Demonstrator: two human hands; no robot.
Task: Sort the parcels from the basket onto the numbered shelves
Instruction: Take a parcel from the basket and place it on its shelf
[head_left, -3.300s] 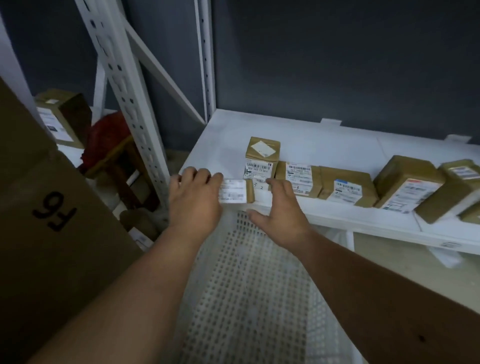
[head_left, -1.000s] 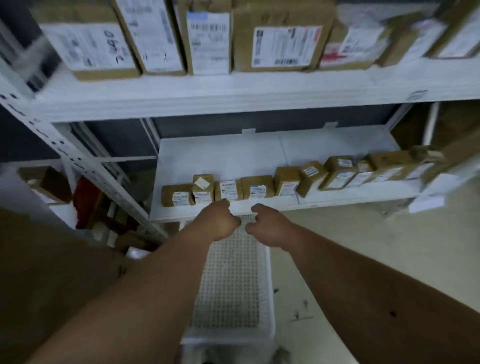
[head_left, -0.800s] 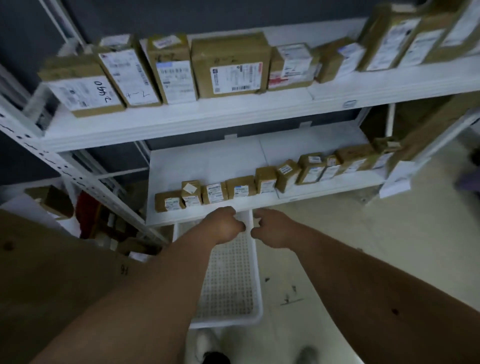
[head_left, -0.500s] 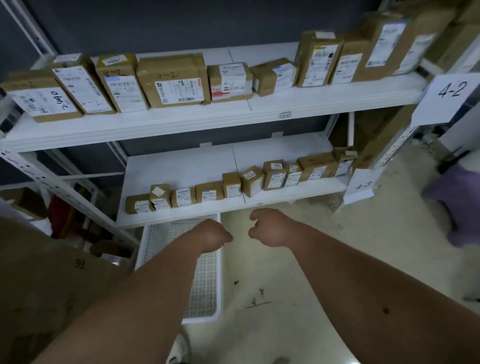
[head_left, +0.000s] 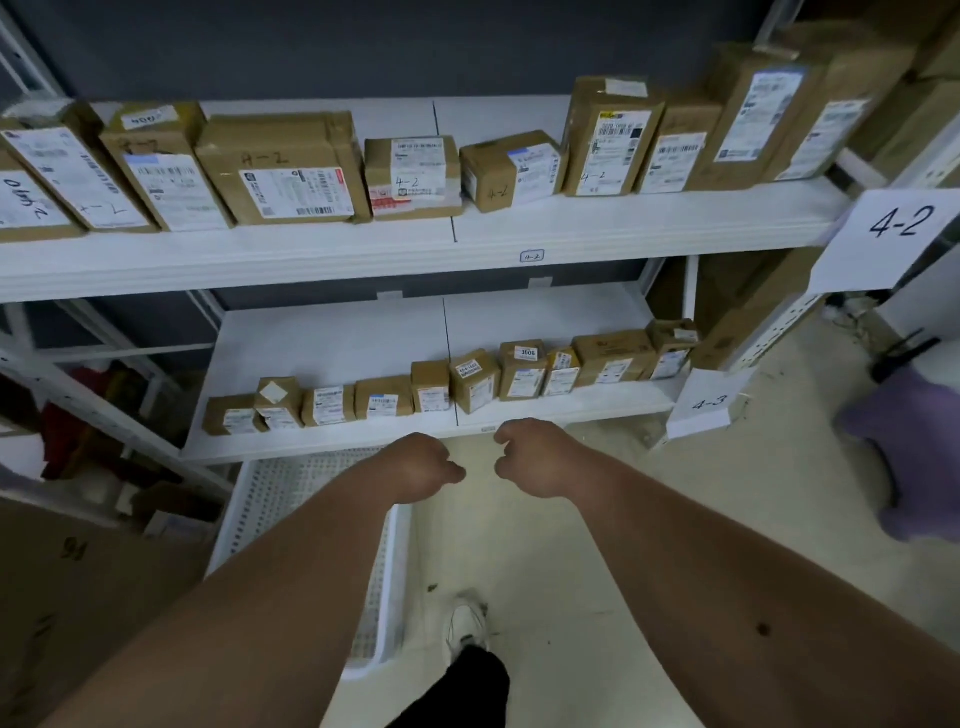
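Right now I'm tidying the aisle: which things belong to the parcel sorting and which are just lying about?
Job:
white basket
parcels on the 4-3 shelf
parcels on the 4-2 shelf
4-2 sign
4-3 sign

Lying about:
purple cloth
large brown carton
red item

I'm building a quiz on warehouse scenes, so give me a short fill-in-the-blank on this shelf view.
1. The paper sign by the upper shelf reads ____.
2. The sign by the lower shelf reads ____.
3. Left hand and right hand hold ____.
4. The white basket stands on the ____.

Missing: 4-2; 4-3; nothing; floor
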